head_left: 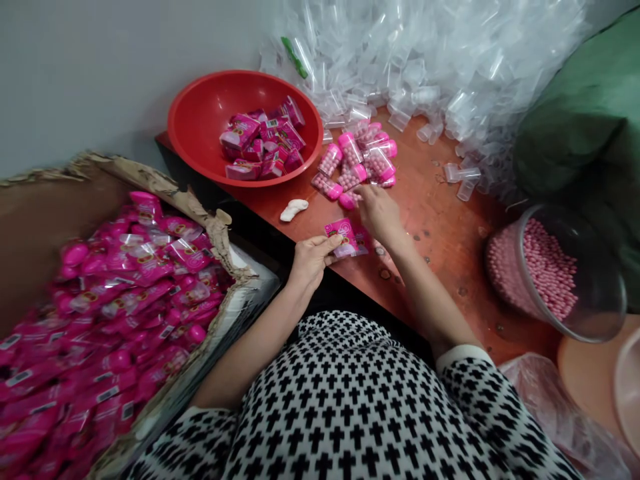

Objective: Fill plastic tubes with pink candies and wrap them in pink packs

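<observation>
Pinching a pink candy packet [343, 237] between closed fingers [333, 245], the left hand [311, 261] sits at the near edge of the orange tabletop [435, 267]; the right hand [380, 213], fingers curled downward, touches the far pile of pink-capped candy tubes [353, 167], though whether it grips one cannot be told.

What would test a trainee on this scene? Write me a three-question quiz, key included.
1. What does the left hand hold?
2. True or false: the tilted clear plastic jar holds pink beads.
3. Which is nearest the right hand: A, the round red plastic basin; B, the pink-capped clear plastic tubes; C, the jar?

Key: 1. A pink foil sachet. 2. True. 3. B.
</observation>
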A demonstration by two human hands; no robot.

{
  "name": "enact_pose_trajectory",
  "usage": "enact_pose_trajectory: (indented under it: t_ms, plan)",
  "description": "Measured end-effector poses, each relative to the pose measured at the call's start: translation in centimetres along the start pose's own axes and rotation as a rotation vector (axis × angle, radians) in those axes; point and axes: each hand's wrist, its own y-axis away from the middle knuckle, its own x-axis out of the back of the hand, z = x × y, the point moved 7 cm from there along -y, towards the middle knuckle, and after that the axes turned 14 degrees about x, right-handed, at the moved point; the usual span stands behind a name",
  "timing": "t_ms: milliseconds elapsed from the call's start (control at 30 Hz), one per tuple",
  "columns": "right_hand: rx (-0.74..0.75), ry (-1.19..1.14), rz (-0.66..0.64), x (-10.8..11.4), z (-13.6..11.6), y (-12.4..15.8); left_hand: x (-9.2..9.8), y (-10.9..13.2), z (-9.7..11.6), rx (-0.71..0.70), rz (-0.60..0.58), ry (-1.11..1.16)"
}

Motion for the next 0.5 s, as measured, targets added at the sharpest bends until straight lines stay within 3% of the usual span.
enact_pose_trajectory:
  t_ms: [133, 300, 400, 500]
  plan:
    - [0.173, 0.268, -0.204, -1.3, 0.1, -1.4, 1.2, 0.1, 0.6, 0.012, 0.07, 0.114]
    - [0.114, 0.371, -0.213, -0.7, 2.8, -0.8, 1.3, 0.0, 0.9, 0.057, 0.081, 0.312]
    - [-0.007, 0.237, -0.092, 0.5, 3.1, 1.4, 1.1, -0.1, 0.8, 0.094, 0.098, 0.423]
    - [-0.156, -0.208, 0.059, 0.7, 1.1, 4.9, 1.1, -0.1, 0.7, 0.13, 0.121, 0.482]
